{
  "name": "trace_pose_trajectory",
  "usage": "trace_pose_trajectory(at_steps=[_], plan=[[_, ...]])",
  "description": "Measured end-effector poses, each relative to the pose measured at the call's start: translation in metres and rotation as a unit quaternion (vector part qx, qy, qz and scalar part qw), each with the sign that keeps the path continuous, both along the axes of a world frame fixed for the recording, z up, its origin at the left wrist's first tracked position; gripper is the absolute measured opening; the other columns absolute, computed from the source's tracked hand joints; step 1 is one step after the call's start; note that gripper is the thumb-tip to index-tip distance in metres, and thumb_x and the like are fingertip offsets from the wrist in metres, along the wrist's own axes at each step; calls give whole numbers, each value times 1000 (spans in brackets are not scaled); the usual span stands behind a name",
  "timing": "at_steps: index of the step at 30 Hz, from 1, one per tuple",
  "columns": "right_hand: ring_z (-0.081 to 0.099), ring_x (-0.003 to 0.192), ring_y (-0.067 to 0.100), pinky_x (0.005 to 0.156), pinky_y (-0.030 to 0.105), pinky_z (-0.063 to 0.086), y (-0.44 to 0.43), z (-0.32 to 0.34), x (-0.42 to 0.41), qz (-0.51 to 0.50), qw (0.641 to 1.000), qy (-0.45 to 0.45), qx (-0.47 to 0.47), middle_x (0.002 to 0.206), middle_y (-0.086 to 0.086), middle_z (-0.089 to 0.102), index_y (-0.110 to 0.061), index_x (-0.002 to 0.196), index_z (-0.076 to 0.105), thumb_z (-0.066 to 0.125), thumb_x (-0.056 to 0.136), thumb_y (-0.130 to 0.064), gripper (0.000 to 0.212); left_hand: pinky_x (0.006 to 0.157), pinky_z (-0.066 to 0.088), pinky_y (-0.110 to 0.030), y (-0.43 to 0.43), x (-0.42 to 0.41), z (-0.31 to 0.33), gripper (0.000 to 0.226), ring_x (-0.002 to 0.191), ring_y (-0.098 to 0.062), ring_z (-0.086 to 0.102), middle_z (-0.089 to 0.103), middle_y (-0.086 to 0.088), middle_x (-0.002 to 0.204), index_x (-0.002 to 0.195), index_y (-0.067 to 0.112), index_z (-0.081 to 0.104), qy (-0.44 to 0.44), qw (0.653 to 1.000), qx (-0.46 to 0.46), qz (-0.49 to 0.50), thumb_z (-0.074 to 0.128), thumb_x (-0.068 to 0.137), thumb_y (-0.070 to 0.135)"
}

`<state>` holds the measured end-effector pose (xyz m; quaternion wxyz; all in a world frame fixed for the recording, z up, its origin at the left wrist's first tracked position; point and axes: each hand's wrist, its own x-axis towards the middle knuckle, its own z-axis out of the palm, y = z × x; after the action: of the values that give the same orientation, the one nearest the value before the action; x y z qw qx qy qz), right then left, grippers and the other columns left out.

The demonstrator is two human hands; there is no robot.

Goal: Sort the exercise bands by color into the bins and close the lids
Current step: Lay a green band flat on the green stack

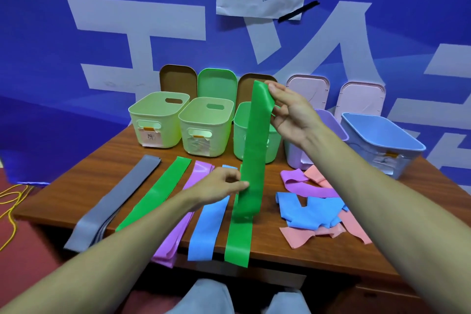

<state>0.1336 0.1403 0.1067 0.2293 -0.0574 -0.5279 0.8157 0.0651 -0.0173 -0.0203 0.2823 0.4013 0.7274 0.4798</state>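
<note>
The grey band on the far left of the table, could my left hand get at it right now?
Probably not yet: the left hand is pinching the lifted green band. Once it lets go, the grey band lies uncovered, with nothing in the way.

I see five open bins in a row at the table's far side: pale yellow-green bin [155, 120], a second like it [205, 126], green bin [246, 132], lilac bin [300, 153], blue bin [382, 140]. Their lids [216, 83] lean upright on the wall behind. One green band [254, 150] is held stretched upright in front of the green bin. Lying flat in parallel strips: grey band [119, 199], green band [155, 194], purple band [178, 234], blue band [206, 229]. To the right, a tangled heap of purple, blue and pink bands [313, 209].
</note>
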Motion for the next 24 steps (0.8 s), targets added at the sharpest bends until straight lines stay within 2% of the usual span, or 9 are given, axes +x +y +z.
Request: trace_pose_trajectory(at_steps=[1, 3, 6, 10, 16, 18, 21, 24], plan=[[65, 68, 11, 60, 23, 56, 1, -2, -1, -3, 1000, -2, -1, 83, 2, 68, -14, 93, 65, 59, 91, -10, 7, 76, 48, -27, -3, 0, -4, 17, 75, -9, 56, 61, 1, 76, 79, 12, 60, 2, 1000, -6, 1, 58, 93, 21], [66, 69, 11, 63, 23, 57, 3, -8, -4, -14, 1000, -11, 0, 83, 2, 69, -13, 92, 65, 59, 90, -9, 7, 73, 51, -30, -8, 1, -10, 19, 74, -13, 57, 59, -3, 75, 77, 11, 58, -18, 1000, -2, 3, 58, 94, 21], [67, 70, 10, 64, 23, 55, 9, -20, -8, -28, 999, -33, 24, 78, -1, 71, -14, 91, 65, 60, 89, -5, 11, 58, 51, -24, -14, 5, -16, 20, 64, -16, 51, 48, -13, 72, 81, 3, 54, -27, 1000, 14, 2, 58, 93, 19], [68, 76, 11, 68, 24, 54, 19, -38, -12, -21, 994, -61, 91, 84, -1, 72, -15, 95, 67, 63, 84, 1, 21, 47, 46, -20, -18, 10, -29, 18, 49, -10, 48, 41, -12, 61, 86, 2, 53, -16, 1000, 19, 17, 57, 94, 17], [64, 80, 14, 65, 23, 54, 27, -65, -18, -53, 979, -122, 152, 95, 6, 62, -12, 101, 67, 66, 81, 3, 24, 43, 43, -20, -16, 13, -60, 21, 41, -10, 46, 38, -5, 53, 77, 8, 47, -45, 998, -1, 35, 57, 94, 16], [63, 78, 12, 65, 23, 55, 28, -75, -22, -54, 971, -152, 176, 90, 3, 60, -10, 103, 67, 67, 81, 3, 26, 42, 44, -21, -12, 13, -71, 24, 38, -9, 46, 39, -3, 51, 75, 10, 44, -50, 997, -20, 46, 57, 94, 15], [65, 79, 13, 74, 29, 57, 33, -91, -29, -45, 964, -181, 189, 89, 3, 64, -11, 98, 67, 67, 81, 5, 24, 40, 45, -21, -3, 13, -80, 20, 37, -10, 48, 43, -7, 53, 78, 9, 44, -82, 994, -41, 52, 56, 94, 13], [65, 80, 15, 68, 28, 56, 39, -104, -40, -48, 957, -205, 198, 97, 6, 65, -13, 94, 67, 67, 80, 6, 23, 39, 45, -22, 2, 15, -82, 23, 36, -12, 49, 45, -8, 51, 76, 11, 43, -80, 993, -67, 53, 57, 94, 13]])
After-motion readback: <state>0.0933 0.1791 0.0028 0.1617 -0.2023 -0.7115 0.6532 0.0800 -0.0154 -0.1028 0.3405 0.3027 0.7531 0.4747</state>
